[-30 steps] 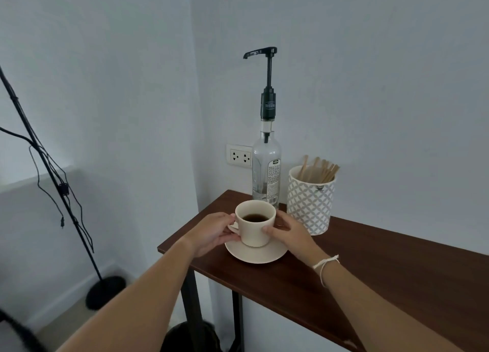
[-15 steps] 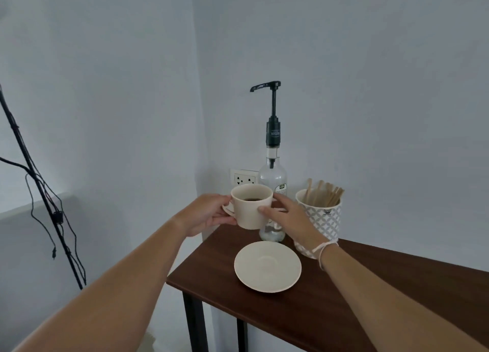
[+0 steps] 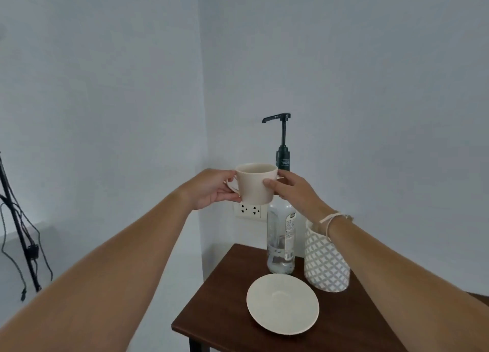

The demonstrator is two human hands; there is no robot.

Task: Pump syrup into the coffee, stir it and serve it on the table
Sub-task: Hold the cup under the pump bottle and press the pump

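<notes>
Both hands hold a cream coffee cup point(image 3: 255, 186) in the air, high above the table. My left hand point(image 3: 215, 190) grips its handle side and my right hand point(image 3: 293, 190) presses its other side. The coffee inside is hidden by the rim. Behind the cup stands a clear syrup bottle point(image 3: 281, 242) with a tall black pump point(image 3: 282, 134); the spout points left, above the cup's level. The cream saucer point(image 3: 282, 303) lies bare on the dark wooden table point(image 3: 219, 322) below.
A white patterned holder point(image 3: 326, 261), partly hidden by my right wrist, stands right of the bottle. A wall socket point(image 3: 248, 211) sits behind the cup. A black stand with dangling cables point(image 3: 19, 235) is at the far left. The table's left edge is close to the saucer.
The cup has been lifted off the saucer and raised up in front of the bottle's neck. The view has tilted upward, so the table sits lower in frame.
</notes>
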